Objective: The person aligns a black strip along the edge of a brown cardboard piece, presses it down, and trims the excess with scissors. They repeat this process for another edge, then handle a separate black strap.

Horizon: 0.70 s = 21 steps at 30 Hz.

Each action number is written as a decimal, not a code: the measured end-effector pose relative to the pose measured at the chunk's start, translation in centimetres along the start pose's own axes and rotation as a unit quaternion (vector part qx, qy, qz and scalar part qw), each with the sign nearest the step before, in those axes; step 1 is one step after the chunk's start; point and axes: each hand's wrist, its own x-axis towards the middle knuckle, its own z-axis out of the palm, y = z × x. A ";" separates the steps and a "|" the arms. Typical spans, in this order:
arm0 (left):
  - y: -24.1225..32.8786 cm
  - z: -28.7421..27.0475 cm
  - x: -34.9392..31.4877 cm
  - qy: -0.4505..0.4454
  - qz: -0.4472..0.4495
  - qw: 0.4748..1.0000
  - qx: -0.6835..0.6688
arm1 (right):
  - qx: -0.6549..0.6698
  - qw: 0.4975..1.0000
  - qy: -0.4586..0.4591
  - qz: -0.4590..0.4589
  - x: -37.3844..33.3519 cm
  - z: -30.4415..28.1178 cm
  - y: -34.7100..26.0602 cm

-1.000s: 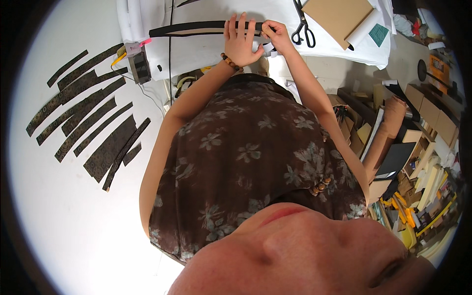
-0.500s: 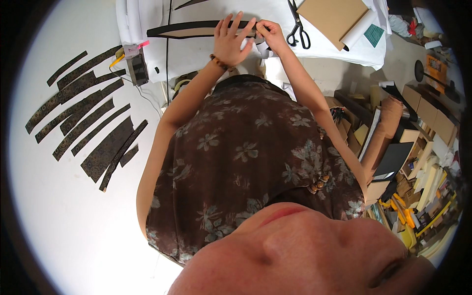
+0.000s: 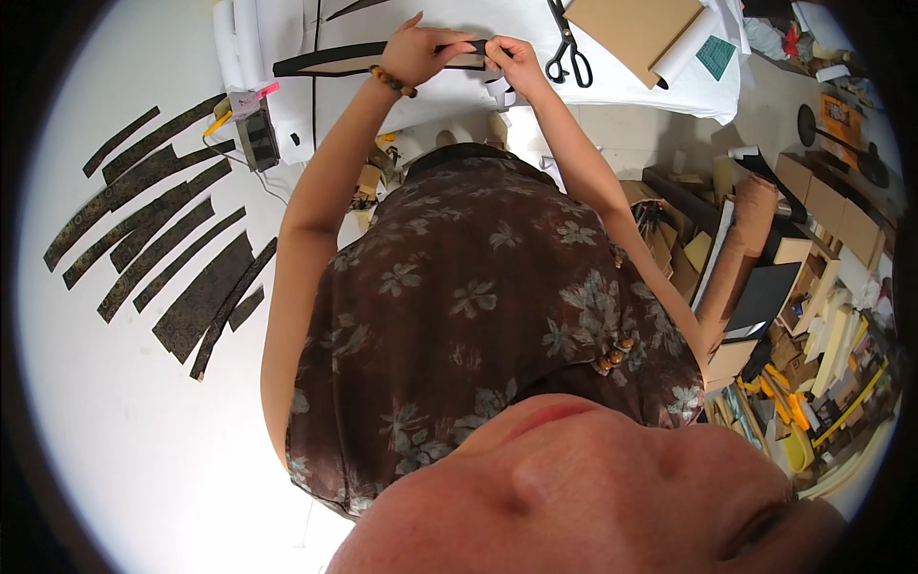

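A long curved strip (image 3: 330,59) with black edges and a beige middle lies across the white table near its front edge. My left hand (image 3: 418,55) rests over the strip, fingers stretched out along it toward the right; the hand covers part of the strip. At the strip's right end, my right hand (image 3: 516,67) is closed, with thumb and fingers pinching the black edge. Just below my right hand, a curled white piece (image 3: 500,91) hangs at the table edge. Black-handled scissors (image 3: 568,55) lie to the right of my right hand.
Dark patterned fabric pieces (image 3: 206,298) are spread on a white surface at left. A small dark box (image 3: 257,140) with a cable stands by white rolls (image 3: 245,48). Brown board (image 3: 633,34) and a green cutting mat (image 3: 715,57) lie at right. A brown roll (image 3: 738,249) leans among stacked materials.
My left hand has turned from spread over the strip to fingers pointing right along it, and shifted slightly left. My right hand still pinches the strip's end. The whole view has shifted a little.
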 end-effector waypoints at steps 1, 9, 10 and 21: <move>-0.2 -0.5 -0.1 -0.023 -0.008 1.000 -0.008 | 0.003 1.000 0.001 0.001 0.1 0.1 -0.1; 1.3 -4.1 1.0 -0.200 -0.138 0.970 -0.027 | -0.002 1.000 -0.004 0.002 0.3 0.0 0.1; 1.0 -3.5 0.9 -0.149 -0.095 0.984 0.000 | 0.004 1.000 -0.003 0.004 0.3 0.2 0.0; -0.4 -2.6 2.1 -0.227 -0.116 0.962 -0.096 | 0.013 1.000 -0.009 0.016 0.6 0.1 0.6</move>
